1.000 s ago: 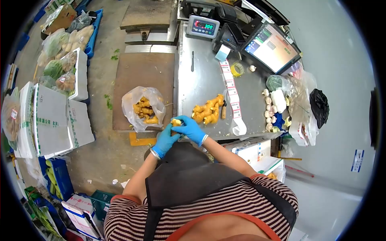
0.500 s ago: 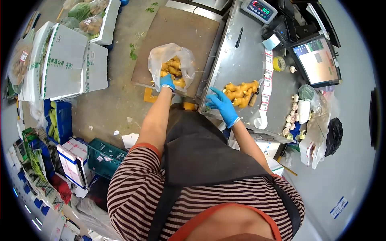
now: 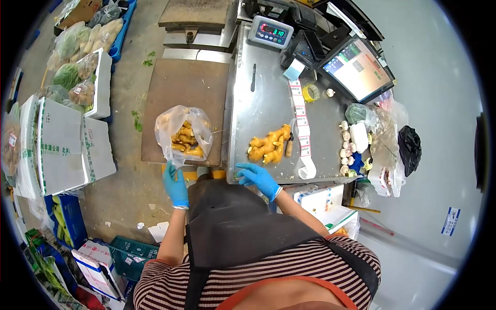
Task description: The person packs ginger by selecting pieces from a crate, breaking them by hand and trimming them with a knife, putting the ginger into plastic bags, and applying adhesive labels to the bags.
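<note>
A clear plastic bag (image 3: 164, 135) stands on the brown platform with its mouth wide, and several pieces of ginger (image 3: 185, 138) lie inside. My left hand (image 3: 176, 188), in a blue glove, is at the bag's near edge with its fingers stretched and apart; whether it touches the plastic is hard to tell. My right hand (image 3: 260, 181), gloved too, hovers over the near edge of the metal table, fingers spread and holding nothing. Just beyond it lies a large ginger root (image 3: 269, 144), beside a knife with a wooden handle (image 3: 289, 148).
A platform scale (image 3: 181, 77) stands left of the metal table (image 3: 248, 113). On the table are a display reading 3.10 (image 3: 270, 32), a black pen (image 3: 253, 77), a label strip (image 3: 301, 121), yellow tape (image 3: 310, 93), a monitor (image 3: 356, 67) and garlic (image 3: 344, 152). White foam boxes (image 3: 62, 147) stand at left.
My left hand has come out of the bag, back to its near edge. My right hand stays open near the table edge. The display went from 3.00 to 3.10, and the view has shifted.
</note>
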`<action>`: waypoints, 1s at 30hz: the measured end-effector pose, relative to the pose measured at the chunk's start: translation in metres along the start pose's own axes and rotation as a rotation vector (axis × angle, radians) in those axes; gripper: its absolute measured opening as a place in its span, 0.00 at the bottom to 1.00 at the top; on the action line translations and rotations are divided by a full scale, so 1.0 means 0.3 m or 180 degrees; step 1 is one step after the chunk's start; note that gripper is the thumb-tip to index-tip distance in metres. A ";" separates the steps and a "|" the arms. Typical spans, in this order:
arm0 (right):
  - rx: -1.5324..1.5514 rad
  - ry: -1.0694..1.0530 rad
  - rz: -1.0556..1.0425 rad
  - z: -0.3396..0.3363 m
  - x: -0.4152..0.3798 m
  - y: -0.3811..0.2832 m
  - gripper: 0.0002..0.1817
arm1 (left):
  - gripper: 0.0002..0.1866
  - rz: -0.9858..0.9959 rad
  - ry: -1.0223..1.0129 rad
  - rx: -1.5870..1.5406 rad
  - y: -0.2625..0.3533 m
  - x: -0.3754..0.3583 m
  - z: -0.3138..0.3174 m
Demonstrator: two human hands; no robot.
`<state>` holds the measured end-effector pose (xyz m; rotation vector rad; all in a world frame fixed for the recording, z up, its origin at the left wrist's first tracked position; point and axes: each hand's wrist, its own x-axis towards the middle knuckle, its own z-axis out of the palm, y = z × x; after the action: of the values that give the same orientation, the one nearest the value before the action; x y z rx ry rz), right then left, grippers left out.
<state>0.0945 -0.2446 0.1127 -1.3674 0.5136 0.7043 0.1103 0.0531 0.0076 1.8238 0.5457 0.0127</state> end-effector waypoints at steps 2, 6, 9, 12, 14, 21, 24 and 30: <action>-0.0075 -0.0094 0.0046 0.022 0.023 0.002 0.22 | 0.36 0.0387 0.0472 0.1061 0.035 0.013 -0.018; -0.0080 -0.0329 0.0064 0.078 0.103 0.013 0.21 | 0.50 0.0291 0.0942 0.1841 -0.058 0.095 0.029; -0.0362 -0.0442 0.0114 0.124 0.194 0.004 0.21 | 0.54 -0.0242 0.1039 0.2699 -0.137 0.210 0.117; -0.0707 -0.0486 0.0005 0.158 0.281 -0.043 0.21 | 0.41 -0.1058 0.0650 0.2873 -0.116 0.322 0.133; -0.0926 -0.0489 -0.0222 0.165 0.399 -0.031 0.23 | 0.21 -0.1129 -0.0143 0.2215 -0.278 0.424 0.118; -0.3178 0.1235 -0.2569 0.390 0.820 -0.177 0.62 | 0.12 -0.1076 -0.1501 -0.2974 0.173 0.488 -0.112; -0.4012 0.1333 -0.2242 0.439 0.992 -0.172 0.51 | 0.11 -0.1205 -0.1527 -0.3102 0.245 0.480 -0.136; -0.4442 0.1158 -0.0885 0.059 0.975 -0.267 0.14 | 0.23 -0.0961 -0.1159 -0.3454 0.133 0.471 -0.269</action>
<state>0.3542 -0.1869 -0.0339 -2.8386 0.0198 0.5570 0.2280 0.1696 0.0333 0.6544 0.4158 -0.1901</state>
